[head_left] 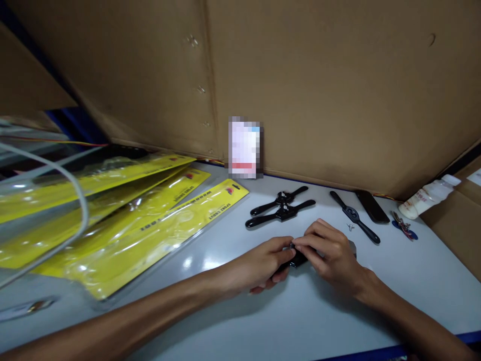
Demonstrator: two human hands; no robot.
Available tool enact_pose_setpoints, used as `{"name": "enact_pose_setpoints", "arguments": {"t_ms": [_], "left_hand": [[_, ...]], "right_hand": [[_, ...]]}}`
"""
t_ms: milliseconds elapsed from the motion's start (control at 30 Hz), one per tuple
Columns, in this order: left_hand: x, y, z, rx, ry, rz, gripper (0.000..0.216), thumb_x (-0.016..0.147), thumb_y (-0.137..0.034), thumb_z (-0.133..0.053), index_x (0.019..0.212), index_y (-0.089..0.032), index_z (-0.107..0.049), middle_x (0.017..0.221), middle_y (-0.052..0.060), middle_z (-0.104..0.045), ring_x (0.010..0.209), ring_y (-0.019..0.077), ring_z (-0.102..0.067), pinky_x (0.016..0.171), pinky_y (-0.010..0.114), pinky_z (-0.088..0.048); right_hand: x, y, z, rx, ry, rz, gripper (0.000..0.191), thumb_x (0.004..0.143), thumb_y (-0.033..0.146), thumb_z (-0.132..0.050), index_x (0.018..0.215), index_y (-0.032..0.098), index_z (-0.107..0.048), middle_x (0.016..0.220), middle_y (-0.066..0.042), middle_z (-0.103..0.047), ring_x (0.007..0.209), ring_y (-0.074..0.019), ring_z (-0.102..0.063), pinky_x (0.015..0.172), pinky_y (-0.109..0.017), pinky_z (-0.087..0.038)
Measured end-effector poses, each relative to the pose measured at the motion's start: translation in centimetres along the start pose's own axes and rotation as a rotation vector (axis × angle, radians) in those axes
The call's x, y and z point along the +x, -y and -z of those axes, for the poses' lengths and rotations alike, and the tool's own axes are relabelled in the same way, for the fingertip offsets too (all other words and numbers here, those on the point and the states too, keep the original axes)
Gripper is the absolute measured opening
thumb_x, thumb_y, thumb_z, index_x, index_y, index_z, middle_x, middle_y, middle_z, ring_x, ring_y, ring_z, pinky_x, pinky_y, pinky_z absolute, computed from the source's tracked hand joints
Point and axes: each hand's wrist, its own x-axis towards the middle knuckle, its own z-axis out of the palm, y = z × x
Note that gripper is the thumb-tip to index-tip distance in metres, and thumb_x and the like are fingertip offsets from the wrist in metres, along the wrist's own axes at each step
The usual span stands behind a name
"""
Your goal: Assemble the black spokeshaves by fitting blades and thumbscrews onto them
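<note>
Wrapped around one handle of a black spokeshave point(297, 257), my left hand point(268, 263) holds it just above the table, thumb near its middle. My right hand point(330, 250) is closed at the same spokeshave, fingertips pinched together at its centre beside the left thumb. Whatever small part is between those fingertips is hidden. Behind my hands lie two more black spokeshaves point(287, 213), side by side with metal bits at their centres. Another spokeshave body point(352, 214) rests to the right, with a small silver wing-shaped screw point(350, 227) next to it.
Yellow spokeshave packages point(165, 235) with clear plastic fill the left side, crossed by a white cable point(80, 200). A dark phone point(372, 206), a bottle point(428, 196) and a small pile of metal parts point(404, 228) sit at right. Cardboard walls point(338, 90) enclose the back.
</note>
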Motion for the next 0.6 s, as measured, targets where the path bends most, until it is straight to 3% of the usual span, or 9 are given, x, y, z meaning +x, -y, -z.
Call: {"name": "enact_pose_setpoints", "arguments": {"t_ms": [100,300,600], "left_hand": [[-0.2,-0.3,0.0,0.022,0.013,0.0,0.031,0.096,-0.042,-0.046,0.119,-0.022,-0.051,0.054,-0.011,-0.043,0.037,0.0089,-0.028,0.03,0.015,-0.022],[-0.6,-0.7,0.0,-0.01,0.018,0.031,0.043,0.097,-0.042,-0.047,0.135,-0.022,-0.048,0.055,-0.011,-0.041,0.037,0.0083,-0.026,0.03,0.014,-0.02],[-0.6,-0.9,-0.1,0.011,-0.001,0.08,0.026,0.103,-0.031,-0.032,0.119,-0.022,-0.051,0.054,-0.01,-0.04,0.037,0.0089,-0.023,0.028,0.014,-0.018]], "right_hand": [[0.3,0.2,0.0,0.099,0.011,-0.108,0.019,0.093,0.01,-0.058,0.083,0.019,-0.071,0.072,-0.002,-0.065,0.07,-0.0158,-0.058,0.065,-0.029,-0.046],[0.8,0.6,-0.3,0.319,0.075,-0.54,0.011,0.087,0.016,-0.063,0.076,0.02,-0.063,0.064,0.003,-0.062,0.059,-0.0116,-0.055,0.056,-0.024,-0.042],[0.4,0.5,-1.0,0.099,-0.033,-0.343,0.024,0.091,0.017,-0.056,0.069,0.022,-0.049,0.067,0.001,-0.056,0.07,-0.0163,-0.052,0.064,-0.03,-0.04]]}}
